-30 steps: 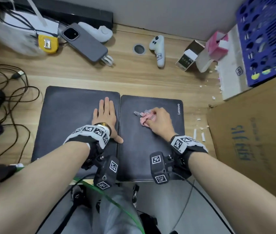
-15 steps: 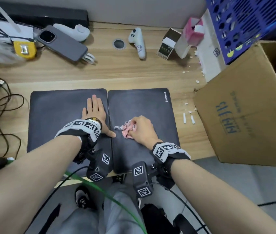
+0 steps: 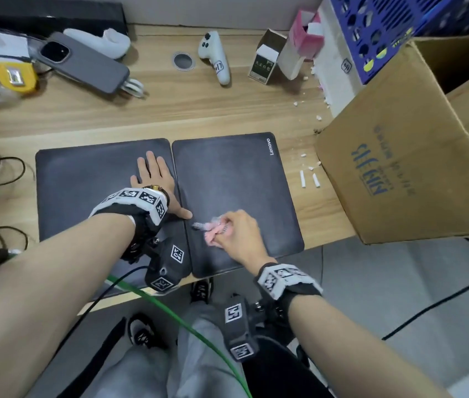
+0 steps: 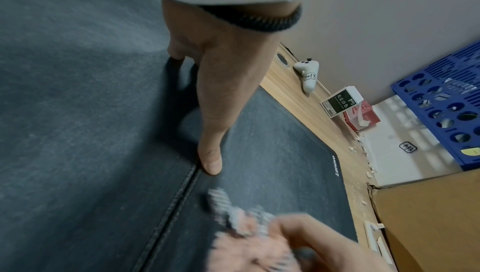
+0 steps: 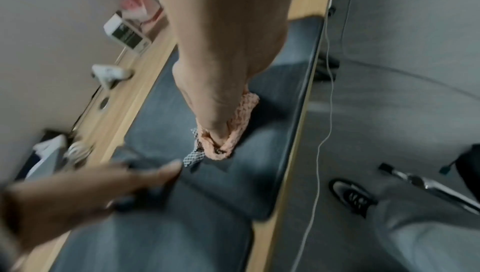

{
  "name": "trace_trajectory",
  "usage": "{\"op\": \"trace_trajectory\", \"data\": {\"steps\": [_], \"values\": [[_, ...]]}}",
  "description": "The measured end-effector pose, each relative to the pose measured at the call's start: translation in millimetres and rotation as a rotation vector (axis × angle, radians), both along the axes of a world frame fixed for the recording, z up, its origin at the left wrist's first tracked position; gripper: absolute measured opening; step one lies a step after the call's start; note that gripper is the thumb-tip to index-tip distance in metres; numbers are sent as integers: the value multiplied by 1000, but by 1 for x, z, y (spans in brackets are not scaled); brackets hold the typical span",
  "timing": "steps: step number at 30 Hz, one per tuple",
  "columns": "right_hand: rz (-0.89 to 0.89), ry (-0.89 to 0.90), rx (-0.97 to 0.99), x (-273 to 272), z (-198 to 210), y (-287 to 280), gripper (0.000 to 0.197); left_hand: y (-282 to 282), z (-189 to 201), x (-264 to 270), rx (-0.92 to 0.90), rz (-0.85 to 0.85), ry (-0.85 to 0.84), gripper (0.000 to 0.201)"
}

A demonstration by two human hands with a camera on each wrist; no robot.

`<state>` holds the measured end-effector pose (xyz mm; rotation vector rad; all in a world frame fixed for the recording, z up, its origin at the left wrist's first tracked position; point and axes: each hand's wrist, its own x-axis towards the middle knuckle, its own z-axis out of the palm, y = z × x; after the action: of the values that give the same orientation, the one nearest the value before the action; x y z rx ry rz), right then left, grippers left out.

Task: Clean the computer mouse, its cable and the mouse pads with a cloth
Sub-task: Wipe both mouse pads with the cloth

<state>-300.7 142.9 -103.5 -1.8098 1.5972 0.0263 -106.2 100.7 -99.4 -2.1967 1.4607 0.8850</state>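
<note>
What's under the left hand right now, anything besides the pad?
The left hand lies flat on the left mouse pad, thumb tip reaching onto the right mouse pad at the seam. Only pad surface shows around it; whatever lies directly beneath the palm is covered.

Two mouse pads (image 3: pixel 107 179) side by side

Your two mouse pads, the left mouse pad (image 3: pixel 84 191) and the right mouse pad (image 3: pixel 239 179), are dark charcoal grey, the right one carrying white lettering at its far corner, and both lie on a pale wood-grain desk (image 3: pixel 170 110). The cloth (image 3: pixel 213 229) you grip is pink with a grey-and-white checked part. Around them you have a blue perforated crate (image 3: pixel 400 33), a brown cardboard box (image 3: pixel 400 173) with blue writing, a white controller (image 3: pixel 216 61), a grey phone (image 3: pixel 89 67) and a pink carton (image 3: pixel 303 33).
</note>
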Motion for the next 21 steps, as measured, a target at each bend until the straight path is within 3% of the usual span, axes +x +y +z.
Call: {"op": "trace_trajectory", "data": {"steps": [3,8,13,21], "values": [[84,-25,10,29,-2,15,27,3,-1,1,-14,-15,-4,148],[111,64,80,0,6,18,36,4,-1,0,-17,-17,-1,147],[61,95,7,-6,2,26,31,4,-1,0,-15,-16,21,146],[125,91,-103,26,-6,-54,28,4,-7,3,-2,-15,69,146]]}}
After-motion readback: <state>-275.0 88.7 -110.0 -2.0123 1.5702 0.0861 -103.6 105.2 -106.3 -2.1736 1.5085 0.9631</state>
